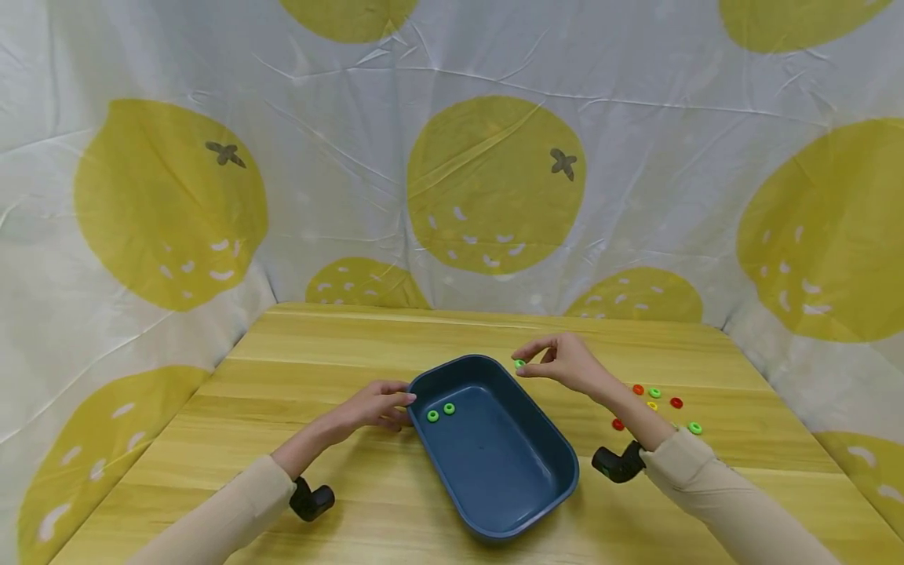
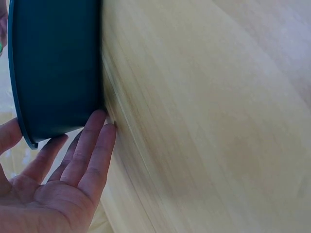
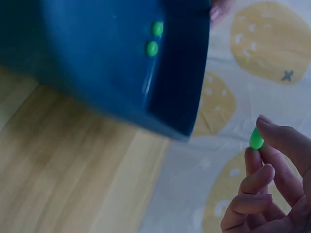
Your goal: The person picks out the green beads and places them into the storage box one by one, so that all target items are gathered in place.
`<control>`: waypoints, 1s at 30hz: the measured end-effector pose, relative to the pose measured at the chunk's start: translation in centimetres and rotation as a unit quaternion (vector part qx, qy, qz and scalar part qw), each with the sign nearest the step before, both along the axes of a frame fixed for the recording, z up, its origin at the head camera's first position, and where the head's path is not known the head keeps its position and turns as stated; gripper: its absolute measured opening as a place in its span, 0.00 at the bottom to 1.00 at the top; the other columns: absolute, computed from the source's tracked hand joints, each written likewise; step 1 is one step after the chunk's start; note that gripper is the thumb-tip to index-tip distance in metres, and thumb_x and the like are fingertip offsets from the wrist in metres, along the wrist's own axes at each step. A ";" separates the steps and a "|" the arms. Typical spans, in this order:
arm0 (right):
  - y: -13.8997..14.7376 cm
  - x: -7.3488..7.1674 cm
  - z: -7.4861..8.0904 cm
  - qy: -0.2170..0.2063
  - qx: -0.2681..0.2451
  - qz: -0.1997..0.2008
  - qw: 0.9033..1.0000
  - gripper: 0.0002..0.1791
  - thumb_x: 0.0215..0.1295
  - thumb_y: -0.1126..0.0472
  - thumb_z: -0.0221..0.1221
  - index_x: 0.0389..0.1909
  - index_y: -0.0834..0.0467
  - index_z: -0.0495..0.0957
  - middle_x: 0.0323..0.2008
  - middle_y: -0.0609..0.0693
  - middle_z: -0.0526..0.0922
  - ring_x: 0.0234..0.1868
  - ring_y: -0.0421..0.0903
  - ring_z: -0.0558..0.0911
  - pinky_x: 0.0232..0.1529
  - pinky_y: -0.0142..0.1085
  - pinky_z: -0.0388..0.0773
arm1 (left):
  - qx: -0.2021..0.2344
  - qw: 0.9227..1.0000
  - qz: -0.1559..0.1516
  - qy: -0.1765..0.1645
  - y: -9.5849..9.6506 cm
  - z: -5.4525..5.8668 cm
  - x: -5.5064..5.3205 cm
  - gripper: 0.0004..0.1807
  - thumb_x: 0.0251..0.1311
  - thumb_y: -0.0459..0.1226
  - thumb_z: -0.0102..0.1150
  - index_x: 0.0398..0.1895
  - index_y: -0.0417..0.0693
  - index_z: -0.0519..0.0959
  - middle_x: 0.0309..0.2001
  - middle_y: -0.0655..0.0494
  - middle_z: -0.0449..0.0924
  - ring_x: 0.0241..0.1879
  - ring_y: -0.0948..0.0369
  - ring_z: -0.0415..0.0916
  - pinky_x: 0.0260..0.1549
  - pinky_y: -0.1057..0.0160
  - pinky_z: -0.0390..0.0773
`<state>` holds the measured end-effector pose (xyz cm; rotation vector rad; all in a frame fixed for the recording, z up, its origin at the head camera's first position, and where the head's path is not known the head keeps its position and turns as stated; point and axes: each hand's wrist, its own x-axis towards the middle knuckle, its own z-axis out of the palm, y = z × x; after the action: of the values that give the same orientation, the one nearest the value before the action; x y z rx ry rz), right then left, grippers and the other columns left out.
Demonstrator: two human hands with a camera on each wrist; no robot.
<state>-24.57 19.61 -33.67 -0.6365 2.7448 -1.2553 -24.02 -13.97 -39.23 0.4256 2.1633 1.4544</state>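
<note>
A dark blue rectangular plastic basin (image 1: pixel 494 463) sits at an angle on the table, with two small green rings (image 1: pixel 449 409) on its floor near the far left end. My left hand (image 1: pixel 374 406) holds that end, its thumb over the rim and its fingers against the outer wall. In the left wrist view those fingers (image 2: pixel 90 155) reach down to the wall's base. Above the table, just outside the far right rim, my right hand (image 1: pixel 565 362) pinches another green ring (image 3: pixel 256 139) between thumb and fingertip.
Several loose rings lie to the right, partly behind the right forearm, among them a red ring (image 1: pixel 676 402), a yellow ring (image 1: pixel 653 406) and a green ring (image 1: pixel 695 428). A lemon-print curtain (image 1: pixel 339 196) hangs behind the wooden table (image 1: pixel 367 502).
</note>
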 end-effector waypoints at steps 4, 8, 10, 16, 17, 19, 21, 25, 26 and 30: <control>-2.4 -0.7 0.1 0.009 -0.009 0.023 1.000 0.14 0.54 0.56 0.67 0.41 0.58 0.84 0.38 0.54 0.85 0.26 0.46 0.81 0.25 0.32 0.73 | 0.001 1.000 0.000 0.001 -0.2 -0.1 -0.1 0.30 0.67 0.46 0.48 0.62 0.29 0.64 0.54 0.34 0.77 0.48 0.47 0.81 0.47 0.50 0.80; -4.3 -1.3 -0.4 0.024 -0.006 0.043 0.999 0.13 0.53 0.58 0.67 0.39 0.59 0.85 0.37 0.54 0.86 0.30 0.51 0.83 0.28 0.31 0.77 | 0.009 1.000 -0.010 0.007 -0.3 0.0 0.0 0.34 0.64 0.50 0.50 0.61 0.29 0.65 0.52 0.39 0.79 0.44 0.53 0.83 0.44 0.54 0.82; -5.2 -1.6 -0.9 0.036 -0.001 0.054 0.998 0.11 0.53 0.60 0.67 0.38 0.60 0.85 0.36 0.54 0.87 0.31 0.50 0.83 0.28 0.29 0.77 | 0.010 1.000 -0.012 0.009 -0.3 0.0 0.1 0.35 0.64 0.51 0.50 0.61 0.29 0.65 0.51 0.40 0.80 0.43 0.55 0.84 0.44 0.55 0.82; -7.6 -2.4 -2.9 0.068 0.027 0.096 0.993 0.09 0.53 0.65 0.66 0.35 0.64 0.85 0.33 0.56 0.87 0.31 0.46 0.83 0.26 0.25 0.76 | 0.001 1.000 0.004 -0.003 -0.2 -0.2 0.0 0.31 0.67 0.45 0.48 0.63 0.28 0.63 0.55 0.33 0.75 0.47 0.47 0.81 0.47 0.51 0.80; -8.0 -2.4 -3.2 0.070 0.037 0.099 0.992 0.09 0.53 0.65 0.66 0.35 0.64 0.85 0.32 0.55 0.87 0.31 0.45 0.83 0.27 0.25 0.76 | 0.001 1.000 0.006 -0.005 -0.2 -0.2 0.0 0.30 0.67 0.44 0.48 0.63 0.28 0.62 0.55 0.32 0.74 0.48 0.46 0.81 0.47 0.50 0.80; -8.5 -2.5 -3.7 0.070 0.059 0.105 0.990 0.08 0.52 0.66 0.66 0.35 0.64 0.85 0.32 0.54 0.87 0.32 0.45 0.83 0.29 0.24 0.76 | 0.001 1.000 0.007 -0.006 -0.1 -0.1 0.0 0.29 0.68 0.43 0.47 0.63 0.28 0.62 0.55 0.32 0.74 0.48 0.46 0.81 0.47 0.50 0.80; -9.0 -2.6 -4.1 0.073 0.087 0.106 0.988 0.08 0.52 0.66 0.66 0.34 0.63 0.85 0.31 0.53 0.87 0.33 0.45 0.83 0.31 0.25 0.77 | -0.001 1.000 0.007 -0.007 0.0 -0.1 0.0 0.28 0.68 0.42 0.46 0.62 0.28 0.63 0.55 0.32 0.75 0.48 0.46 0.81 0.47 0.50 0.80; -9.6 -2.6 -4.7 0.080 0.122 0.104 0.984 0.06 0.51 0.67 0.66 0.32 0.62 0.85 0.30 0.52 0.87 0.34 0.46 0.84 0.34 0.29 0.79 | -0.003 1.000 0.008 -0.006 -0.1 -0.1 0.0 0.27 0.68 0.43 0.46 0.61 0.29 0.65 0.54 0.34 0.76 0.48 0.48 0.81 0.48 0.50 0.80; -9.6 -2.6 -4.8 0.080 0.127 0.103 0.983 0.06 0.51 0.68 0.66 0.32 0.62 0.85 0.30 0.52 0.87 0.34 0.46 0.84 0.34 0.29 0.79 | -0.004 1.000 0.007 -0.005 -0.1 -0.1 0.0 0.27 0.68 0.43 0.46 0.61 0.29 0.65 0.54 0.35 0.77 0.48 0.48 0.81 0.48 0.51 0.80; -9.8 -2.6 -5.2 0.073 0.137 0.107 0.982 0.06 0.51 0.68 0.66 0.32 0.62 0.85 0.31 0.52 0.87 0.34 0.46 0.83 0.35 0.33 0.80 | -0.003 1.000 0.005 -0.003 -0.1 -0.3 -0.2 0.28 0.68 0.43 0.46 0.62 0.29 0.64 0.54 0.34 0.76 0.48 0.47 0.81 0.48 0.50 0.80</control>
<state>-27.15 9.79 -38.86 -0.9953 2.7942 -0.7988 -24.17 -14.09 -39.50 0.4083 2.1670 1.4519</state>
